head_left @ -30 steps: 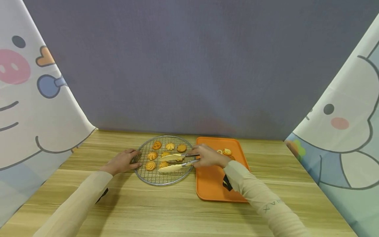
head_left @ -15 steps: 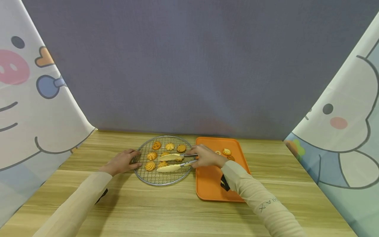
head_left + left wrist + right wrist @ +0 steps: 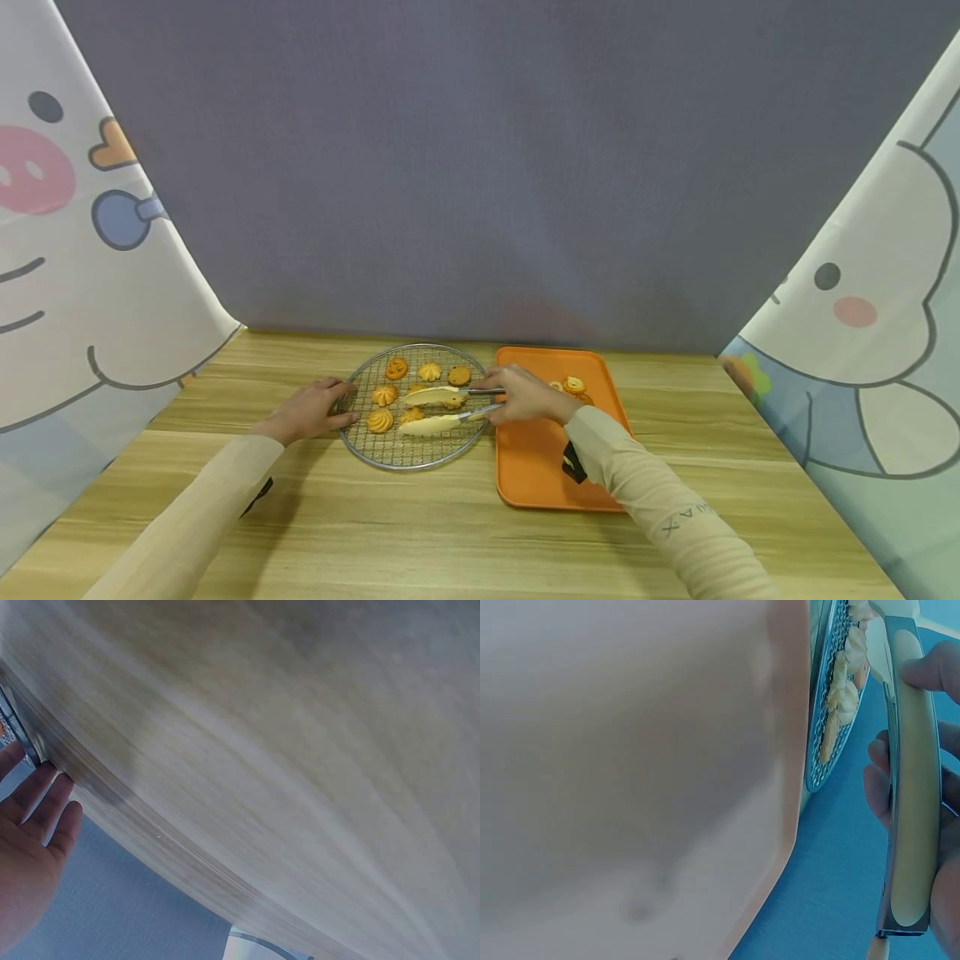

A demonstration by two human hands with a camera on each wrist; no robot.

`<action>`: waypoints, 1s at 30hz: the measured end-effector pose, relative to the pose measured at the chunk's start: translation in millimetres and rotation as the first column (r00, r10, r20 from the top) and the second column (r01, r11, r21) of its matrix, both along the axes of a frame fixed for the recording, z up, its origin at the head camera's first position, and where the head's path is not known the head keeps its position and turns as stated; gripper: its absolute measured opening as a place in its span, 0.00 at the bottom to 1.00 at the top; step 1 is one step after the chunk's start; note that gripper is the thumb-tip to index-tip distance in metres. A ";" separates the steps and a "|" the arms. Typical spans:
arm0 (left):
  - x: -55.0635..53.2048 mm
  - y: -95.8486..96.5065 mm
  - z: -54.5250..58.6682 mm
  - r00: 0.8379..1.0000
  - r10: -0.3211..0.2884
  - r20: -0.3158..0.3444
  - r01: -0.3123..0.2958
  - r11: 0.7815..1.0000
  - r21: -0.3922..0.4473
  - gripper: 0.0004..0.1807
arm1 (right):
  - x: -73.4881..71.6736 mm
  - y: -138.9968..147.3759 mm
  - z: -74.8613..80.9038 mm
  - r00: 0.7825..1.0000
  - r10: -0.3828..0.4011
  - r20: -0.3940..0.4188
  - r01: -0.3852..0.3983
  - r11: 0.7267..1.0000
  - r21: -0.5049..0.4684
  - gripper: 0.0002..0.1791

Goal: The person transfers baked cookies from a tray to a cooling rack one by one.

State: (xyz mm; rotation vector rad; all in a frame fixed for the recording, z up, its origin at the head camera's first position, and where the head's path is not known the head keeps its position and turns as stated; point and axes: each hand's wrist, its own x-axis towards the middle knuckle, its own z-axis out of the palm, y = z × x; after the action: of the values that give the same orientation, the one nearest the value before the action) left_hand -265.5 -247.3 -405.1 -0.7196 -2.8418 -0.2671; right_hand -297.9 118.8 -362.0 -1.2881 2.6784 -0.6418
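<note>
My right hand (image 3: 521,394) grips a pair of tongs (image 3: 915,780) by the long handle, thumb on one arm and fingers around the other. Their cream-coloured tips (image 3: 427,425) are spread apart over the round wire cooling rack (image 3: 405,464). Several golden cookies (image 3: 380,420) lie on the rack; some are partly covered by the tongs. At the rack's left rim rests my left hand (image 3: 307,410), its fingers fairly straight and spread. In the left wrist view the fingertips (image 3: 64,780) are right at the rim.
An orange tray (image 3: 536,487) lies just right of the rack, under my right forearm. A few cookies (image 3: 574,385) sit at its back right, partly hidden by the hand. Behind the wooden table (image 3: 360,533) rises a grey cloth wall (image 3: 480,183).
The tongs and my right hand shift slightly left, then slightly back right, with the tips still spread over the same cookies. My left hand stays at the rim.
</note>
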 end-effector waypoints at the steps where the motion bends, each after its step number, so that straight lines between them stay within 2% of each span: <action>1: 0.1 0.1 0.0 1.000 -0.001 0.000 0.001 1.000 0.001 0.26 | 0.2 0.9 0.4 1.000 -0.007 0.003 0.007 1.000 0.001 0.28; 8: 1.5 -0.1 0.3 1.000 -0.003 -0.003 0.003 1.000 0.012 0.26 | 1.6 9.9 4.5 1.000 -0.003 0.026 0.004 1.000 -0.016 0.27; 17: 0.6 -1.2 -0.5 1.000 0.003 0.005 -0.003 1.000 0.017 0.26 | 2.4 24.1 4.9 0.999 0.005 -0.050 -0.005 1.000 0.012 0.28; 30: 1.6 -0.5 1.5 1.000 0.003 0.012 -0.003 1.000 0.010 0.26 | 3.6 58.3 2.6 0.996 -0.021 -0.091 0.020 1.000 -0.013 0.25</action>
State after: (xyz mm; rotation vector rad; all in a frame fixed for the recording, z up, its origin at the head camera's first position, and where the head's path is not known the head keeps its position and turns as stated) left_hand -263.9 -247.8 -403.6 -0.7135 -2.8504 -0.2857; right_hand -294.3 177.1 -359.4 -1.3260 2.7671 -0.6168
